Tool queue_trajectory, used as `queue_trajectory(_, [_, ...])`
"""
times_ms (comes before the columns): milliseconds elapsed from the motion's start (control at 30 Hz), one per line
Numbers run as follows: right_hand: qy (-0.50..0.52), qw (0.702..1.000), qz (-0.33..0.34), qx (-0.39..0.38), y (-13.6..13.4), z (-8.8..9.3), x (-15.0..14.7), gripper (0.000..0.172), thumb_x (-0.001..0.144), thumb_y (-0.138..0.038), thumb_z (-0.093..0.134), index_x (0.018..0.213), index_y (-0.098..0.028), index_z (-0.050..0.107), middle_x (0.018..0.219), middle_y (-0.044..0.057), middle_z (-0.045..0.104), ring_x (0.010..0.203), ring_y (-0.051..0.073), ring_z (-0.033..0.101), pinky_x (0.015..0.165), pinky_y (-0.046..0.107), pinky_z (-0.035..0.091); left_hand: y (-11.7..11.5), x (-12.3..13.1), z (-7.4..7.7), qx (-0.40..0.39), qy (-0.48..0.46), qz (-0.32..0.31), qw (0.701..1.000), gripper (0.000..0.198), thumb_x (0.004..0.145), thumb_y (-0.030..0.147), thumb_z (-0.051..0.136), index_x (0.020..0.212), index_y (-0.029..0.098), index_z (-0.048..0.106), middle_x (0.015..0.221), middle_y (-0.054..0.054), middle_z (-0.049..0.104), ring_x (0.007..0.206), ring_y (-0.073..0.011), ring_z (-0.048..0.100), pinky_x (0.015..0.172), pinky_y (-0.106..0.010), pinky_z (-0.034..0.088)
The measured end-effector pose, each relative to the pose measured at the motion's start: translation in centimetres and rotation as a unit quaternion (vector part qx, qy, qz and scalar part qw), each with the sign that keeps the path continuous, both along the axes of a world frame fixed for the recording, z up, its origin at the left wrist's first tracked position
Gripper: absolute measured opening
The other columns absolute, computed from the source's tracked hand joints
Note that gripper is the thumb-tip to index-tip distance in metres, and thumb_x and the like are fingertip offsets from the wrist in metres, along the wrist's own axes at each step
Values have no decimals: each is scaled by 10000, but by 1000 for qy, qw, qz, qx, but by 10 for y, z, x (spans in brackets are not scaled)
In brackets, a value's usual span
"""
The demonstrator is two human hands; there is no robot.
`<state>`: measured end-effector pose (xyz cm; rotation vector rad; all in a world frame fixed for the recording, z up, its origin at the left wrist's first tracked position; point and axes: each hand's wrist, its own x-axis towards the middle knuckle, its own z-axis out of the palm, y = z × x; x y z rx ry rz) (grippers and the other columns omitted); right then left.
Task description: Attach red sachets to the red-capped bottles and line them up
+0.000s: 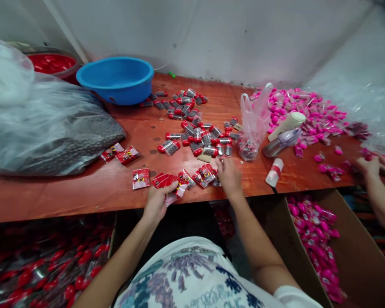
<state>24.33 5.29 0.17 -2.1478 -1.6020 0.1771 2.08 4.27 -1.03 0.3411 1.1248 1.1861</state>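
My left hand [157,197] is closed on a fan of red printed cards [163,180], with the thumb on top, just above the front edge of the table. Small red-and-white packets [205,174] lie to the right of those cards, and a single packet [140,178] rests flat to their left. My right hand [230,176] is at the near edge of a heap of clear tubes with red caps and dark contents [207,139]. Its fingers are curled together at the tubes, and what is between the fingertips is too small and blurred to make out.
A blue basin [115,81] and a large bag of dark beads [57,128] stand left. To the right are a knotted plastic bag [252,128], a bottle [280,143] and a pink heap [301,111]. Another person's hands [372,167] work far right, beside a carton [356,244].
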Motion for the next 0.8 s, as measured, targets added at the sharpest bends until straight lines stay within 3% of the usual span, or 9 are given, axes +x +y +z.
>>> queue_trajectory(67, [-76, 992, -63, -75, 15, 0, 28, 420, 914, -460, 465, 1120, -133, 630, 1078, 186, 657, 995, 289, 616, 810, 363, 445, 1, 1, -1, 4, -9, 28, 1000, 315, 469, 82, 851, 718, 119, 661, 681, -13, 699, 607, -145, 656, 588, -253, 567])
queue_trajectory(167, [-76, 980, -60, -172, 34, -9, 52, 410, 840, -470, 568, 1086, -152, 643, 1011, 160, 682, 952, 282, 633, 788, 350, 440, 1, 3, -1, 8, -31, 59, 998, 273, 510, 123, 850, 702, 123, 656, 653, -4, 684, 572, -128, 645, 552, -228, 555])
queue_trajectory(233, [-44, 983, -50, -170, 40, -16, 57, 410, 808, -439, 598, 1117, -172, 631, 983, 128, 690, 926, 268, 638, 776, 340, 442, 1, 4, 1, 1, -44, 67, 997, 255, 528, 122, 844, 699, 120, 655, 647, -6, 680, 562, -125, 643, 539, -221, 552])
queue_trajectory(300, [-5, 992, -54, -111, 41, -19, 54, 436, 789, -429, 606, 1141, -172, 624, 971, 115, 683, 905, 262, 634, 774, 345, 450, 1, 2, 4, -12, -56, 79, 995, 235, 544, 92, 830, 705, 116, 660, 661, -13, 687, 578, -132, 650, 559, -238, 565])
queue_trajectory(400, [92, 993, -63, 47, 27, -15, 34, 455, 798, -448, 584, 1148, -160, 620, 1031, 121, 647, 879, 237, 621, 782, 350, 469, 5, -1, 8, -39, -72, 105, 991, 181, 592, 42, 789, 700, 116, 664, 672, -22, 695, 598, -141, 658, 586, -255, 579])
queue_trajectory(467, [209, 970, -18, 120, 8, -8, 9, 454, 827, -455, 558, 1184, -176, 592, 1045, 103, 640, 845, 204, 620, 764, 328, 489, 7, -4, 9, -55, -84, 115, 988, 151, 624, 24, 762, 688, 117, 661, 662, -25, 694, 589, -140, 658, 584, -250, 578])
queue_trajectory(567, [383, 912, 132, 64, -23, -1, -35, 417, 843, -428, 572, 1205, -221, 584, 945, 44, 670, 785, 172, 626, 723, 297, 511, 9, -5, 10, -54, -94, 119, 987, 131, 651, 22, 743, 692, 115, 659, 658, -24, 693, 584, -134, 657, 585, -240, 573])
queue_trajectory(633, [415, 891, 180, 35, -39, 1, -60, 392, 834, -401, 600, 1181, -220, 609, 949, 40, 672, 785, 169, 624, 713, 288, 514, 9, -5, 10, -41, -93, 115, 988, 134, 648, 36, 751, 704, 114, 658, 668, -24, 695, 590, -136, 658, 593, -247, 572])
queue_trajectory(800, [392, 897, 201, 30, -48, 0, -85, 343, 856, -345, 583, 1172, -222, 633, 1020, 54, 660, 858, 183, 614, 777, 302, 496, 5, -4, 9, 3, -76, 93, 993, 219, 579, 110, 820, 714, 123, 648, 673, -9, 690, 594, -132, 648, 615, -260, 565])
